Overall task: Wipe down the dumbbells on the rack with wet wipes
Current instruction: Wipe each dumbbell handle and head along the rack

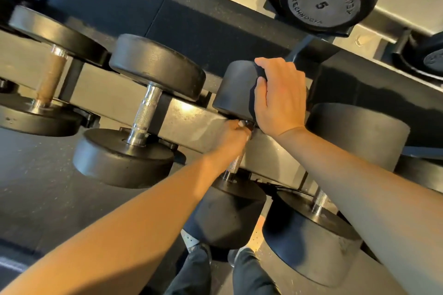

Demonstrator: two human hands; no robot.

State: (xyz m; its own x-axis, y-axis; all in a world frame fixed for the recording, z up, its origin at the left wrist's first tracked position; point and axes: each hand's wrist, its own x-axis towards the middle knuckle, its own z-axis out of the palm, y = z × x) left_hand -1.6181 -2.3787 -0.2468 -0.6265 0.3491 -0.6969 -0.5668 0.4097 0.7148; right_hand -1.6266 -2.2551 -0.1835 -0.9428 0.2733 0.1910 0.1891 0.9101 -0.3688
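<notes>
A black round-headed dumbbell (231, 215) lies across the rack beam (189, 117) in the middle of the view, with its chrome handle (233, 166) pointing away from me. My left hand (233, 137) is curled round the far part of that handle, just under the far head (233, 84). My right hand (280, 96) lies over the right side of the far head, fingers bent over its top edge. No wet wipe shows plainly; anything under my left hand's fingers is hidden.
More dumbbells sit on the same tier: one to the left (153, 103), another at the far left (48, 79), and a bigger one to the right (335, 230). A dumbbell marked 5 (323, 2) rests on the upper tier. My legs (203, 270) stand on dark floor below.
</notes>
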